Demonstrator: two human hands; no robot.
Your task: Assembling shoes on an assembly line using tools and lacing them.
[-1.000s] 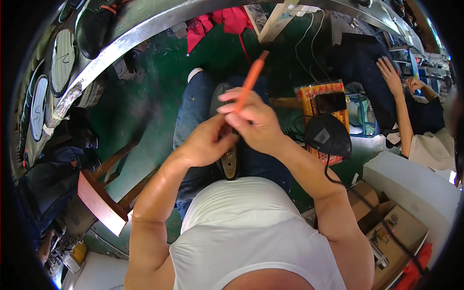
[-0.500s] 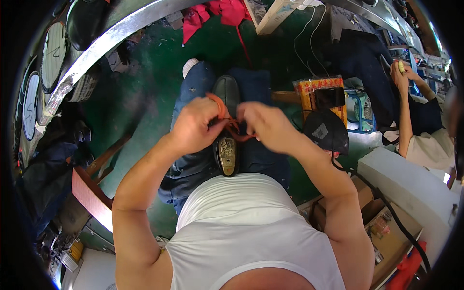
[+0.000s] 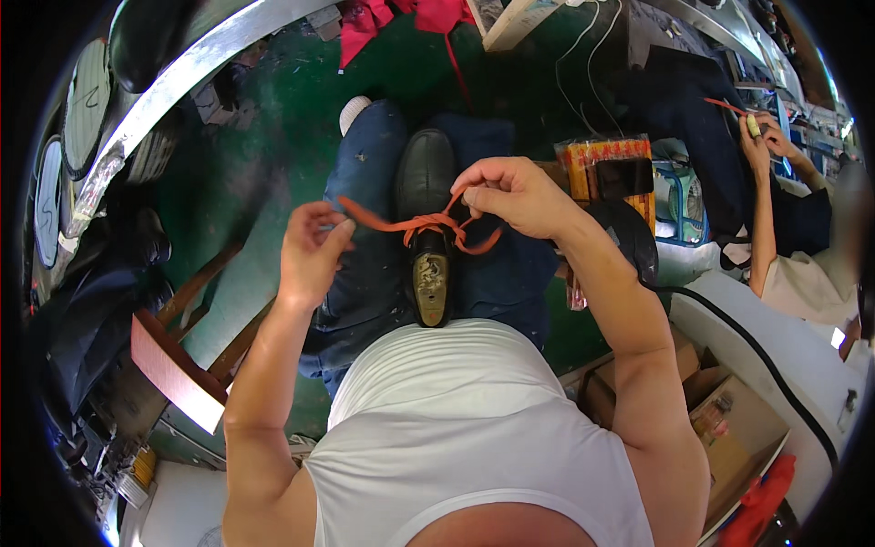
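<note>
– What do we see at the left of the frame?
– We see a metal-edged workbench (image 3: 187,64) at upper left, with pale shoe soles (image 3: 88,96) beside its edge; at lower left stands a wooden stool (image 3: 173,365).
– And along the top?
– We notice red cloth (image 3: 365,36) against the green floor (image 3: 273,118), then a wooden leg (image 3: 519,25), with white cables (image 3: 589,68) trailing near it.
– And towards the right?
– We have a black smartphone (image 3: 624,178) on an orange-and-yellow packet (image 3: 574,159); at upper right, another person (image 3: 802,287) in a beige top. At lower right, we find an open cardboard box (image 3: 752,438) and a curving black cable (image 3: 767,354).
</note>
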